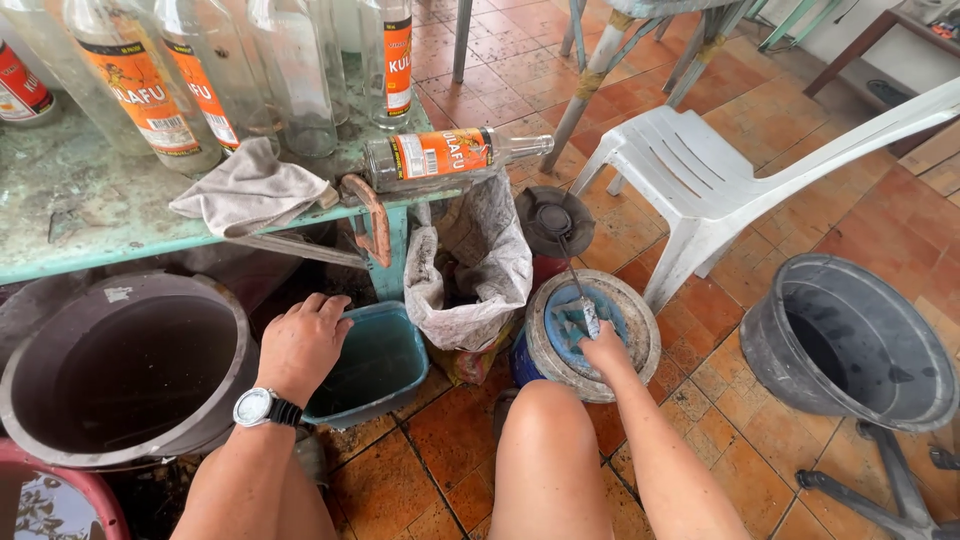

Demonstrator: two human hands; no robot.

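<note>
- Knife-like metal tool, thin and grey, sits in the right hand just below the frame's centre; the fingers are closed around its lower end and its blade rises up and left.
- Under that hand lies a round, worn lid with a blue middle, capping a blue container on the floor; the hand rests over its near edge.
- Behind the lid stands a dark round cap on a red vessel, and the tool's thin upper part reaches toward it.
- Left hand, with a white-faced wristwatch, grips the near left rim of a teal plastic tub, fingers curled over the edge.
- Just left of the tub, a big dark bucket fills the lower left; its rim nearly meets the tub.
- Between tub and lid a grey sack stands open, tight against the green table's leg.
- Above, along the table edge, lie a grey cloth and a clear bottle on its side, its neck jutting past the corner; more bottles stand upright behind.
- Room to move is to the right: bare tiled floor runs to a white plastic chair and a black tub at the right edge.
</note>
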